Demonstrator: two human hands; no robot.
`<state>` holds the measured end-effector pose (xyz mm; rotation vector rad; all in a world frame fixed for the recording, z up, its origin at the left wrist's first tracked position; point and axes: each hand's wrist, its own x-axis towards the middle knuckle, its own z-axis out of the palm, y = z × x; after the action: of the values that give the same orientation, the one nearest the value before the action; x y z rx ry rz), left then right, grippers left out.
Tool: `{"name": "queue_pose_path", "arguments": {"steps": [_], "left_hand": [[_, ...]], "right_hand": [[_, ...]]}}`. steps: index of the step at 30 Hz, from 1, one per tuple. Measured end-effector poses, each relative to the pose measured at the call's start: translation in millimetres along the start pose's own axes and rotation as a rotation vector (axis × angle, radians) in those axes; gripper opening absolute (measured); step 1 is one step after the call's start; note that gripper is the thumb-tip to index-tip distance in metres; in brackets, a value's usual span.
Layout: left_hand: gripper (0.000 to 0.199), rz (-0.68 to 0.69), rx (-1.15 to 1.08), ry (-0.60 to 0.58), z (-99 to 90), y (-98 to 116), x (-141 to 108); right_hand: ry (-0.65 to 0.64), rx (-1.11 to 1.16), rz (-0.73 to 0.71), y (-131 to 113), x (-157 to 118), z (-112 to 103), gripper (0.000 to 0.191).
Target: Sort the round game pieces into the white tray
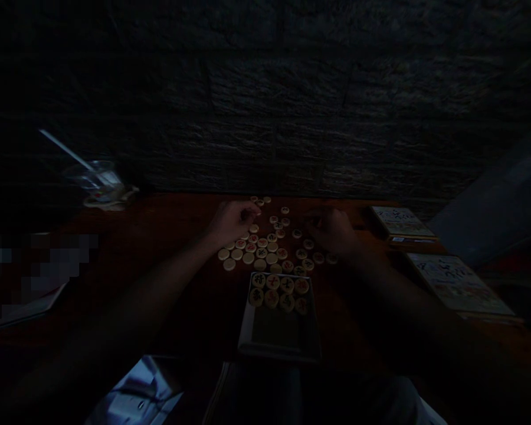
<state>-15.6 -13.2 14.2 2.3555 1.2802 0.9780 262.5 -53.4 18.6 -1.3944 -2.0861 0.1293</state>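
Note:
Round Chinese chess pieces (262,242) lie spread over the wooden table, some showing red or black characters and others blank. My left hand (230,223) is over the left side of the spread, thumb and fingers curled together close to the far pieces. At the right edge of the spread is my right hand (336,229), its fingers bent inward and very dark. Whether either hand grips a piece is too dim to see. Nearer to me, an open shallow box (246,330) holds two rows of pieces (272,297) in its far half; its near half shows a bare bottom.
Two flat printed boxes (402,222) (462,282) lie on the right. A clear cup (100,177) with a straw stands at the far left. A dark stone wall (265,118) borders the table's far edge. A bluish printed item (137,392) is at the lower left.

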Motion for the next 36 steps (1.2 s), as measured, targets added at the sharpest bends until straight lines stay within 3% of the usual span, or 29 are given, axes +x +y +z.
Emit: {"name": "queue_pose_path", "arguments": {"steps": [3,6,10,14,17,20,26,30,36], "left_hand": [[0.029,0.044,0.052,-0.046,6.2,3,3],[0.037,0.194,0.151,-0.098,20.1,6,9],[0.035,0.302,0.177,-0.215,33.6,9,15],[0.024,0.209,0.130,-0.240,31.6,9,15],[0.023,0.202,0.087,-0.166,27.5,10,11],[0.029,0.163,-0.094,-0.092,26.6,17,4],[0.035,-0.012,-0.563,-0.078,29.6,47,-8],[0.032,-0.032,-0.626,-0.110,29.3,58,-13],[0.036,-0.125,-0.662,-0.025,29.5,56,-13]], "right_hand": [[-0.032,0.037,-0.022,-1,-1,5,0.024],[-0.062,0.072,-0.036,-4,-3,7,0.024],[-0.089,0.110,-0.015,-8,-3,6,0.024],[-0.096,0.111,0.004,-10,-3,6,0.024],[-0.076,0.109,-0.012,-12,-3,5,0.023],[-0.040,0.150,-0.018,-16,-5,4,0.023],[-0.074,0.535,0.029,-23,-7,14,0.026],[-0.055,0.705,0.129,-29,-8,19,0.032],[-0.026,0.867,0.299,-40,-7,13,0.034]]}}
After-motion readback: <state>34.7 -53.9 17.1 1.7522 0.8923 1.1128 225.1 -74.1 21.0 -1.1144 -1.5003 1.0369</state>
